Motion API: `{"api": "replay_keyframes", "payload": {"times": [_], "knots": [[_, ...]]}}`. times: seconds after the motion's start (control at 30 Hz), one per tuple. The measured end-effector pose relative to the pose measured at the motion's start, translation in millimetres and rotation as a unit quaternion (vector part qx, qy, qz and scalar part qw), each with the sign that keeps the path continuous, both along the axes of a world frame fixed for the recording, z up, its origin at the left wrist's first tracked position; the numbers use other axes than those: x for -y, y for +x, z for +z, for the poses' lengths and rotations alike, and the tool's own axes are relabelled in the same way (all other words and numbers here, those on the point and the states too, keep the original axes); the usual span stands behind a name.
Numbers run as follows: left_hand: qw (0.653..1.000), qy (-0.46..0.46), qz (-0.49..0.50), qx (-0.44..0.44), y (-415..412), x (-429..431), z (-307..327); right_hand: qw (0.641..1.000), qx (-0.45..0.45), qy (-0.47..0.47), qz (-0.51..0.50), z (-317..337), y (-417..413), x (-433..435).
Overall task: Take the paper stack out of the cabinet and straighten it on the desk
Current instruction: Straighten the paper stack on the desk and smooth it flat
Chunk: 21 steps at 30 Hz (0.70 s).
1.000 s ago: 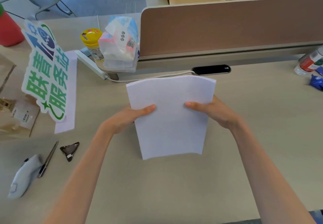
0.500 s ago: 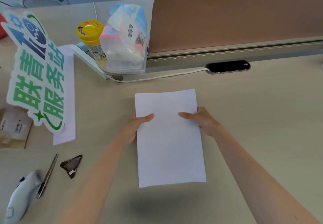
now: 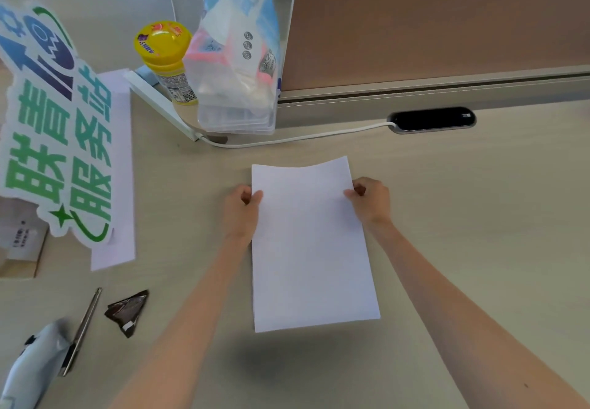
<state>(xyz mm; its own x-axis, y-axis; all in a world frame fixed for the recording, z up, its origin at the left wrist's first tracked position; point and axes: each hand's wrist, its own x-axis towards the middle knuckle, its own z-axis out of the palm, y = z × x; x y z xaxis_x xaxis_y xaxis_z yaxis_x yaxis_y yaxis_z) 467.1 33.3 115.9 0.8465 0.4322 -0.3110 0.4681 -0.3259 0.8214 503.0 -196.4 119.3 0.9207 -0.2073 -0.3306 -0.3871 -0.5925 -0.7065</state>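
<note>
A white paper stack (image 3: 311,249) is in the middle of the beige desk (image 3: 479,217), long side running away from me. Its near edge casts a shadow on the desk, so that end is lifted. My left hand (image 3: 241,210) pinches the stack's left edge near the far end. My right hand (image 3: 370,199) pinches the right edge at the same height. The far edge of the stack curves slightly. No cabinet is in view.
A brown partition (image 3: 431,25) runs along the back. A tissue pack (image 3: 238,60) and a yellow-lidded jar (image 3: 166,57) stand at the back left. A large green-lettered sign (image 3: 54,127), a pen (image 3: 83,329), a dark wrapper (image 3: 127,311) and a grey device (image 3: 28,367) lie left. A black cable grommet (image 3: 432,119) sits behind the stack.
The stack went from standing upright on its edge to lying nearly flat, lengthwise. Both hands slid from the stack's middle to its far side edges. The camera tilted down and closer.
</note>
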Motion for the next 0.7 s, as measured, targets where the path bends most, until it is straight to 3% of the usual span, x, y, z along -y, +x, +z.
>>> {"api": "replay_keyframes", "payload": {"times": [0.23,0.7], "knots": [[0.998,0.062,0.021,-0.005,2.0,-3.2,-12.7,1.0,0.012,0.005,-0.019,-8.1,1.8,-2.5],[0.995,0.019,0.1,-0.015,-66.2,11.3,-8.8,0.998,0.032,0.03,-0.054,-10.9,-72.7,8.0]]}}
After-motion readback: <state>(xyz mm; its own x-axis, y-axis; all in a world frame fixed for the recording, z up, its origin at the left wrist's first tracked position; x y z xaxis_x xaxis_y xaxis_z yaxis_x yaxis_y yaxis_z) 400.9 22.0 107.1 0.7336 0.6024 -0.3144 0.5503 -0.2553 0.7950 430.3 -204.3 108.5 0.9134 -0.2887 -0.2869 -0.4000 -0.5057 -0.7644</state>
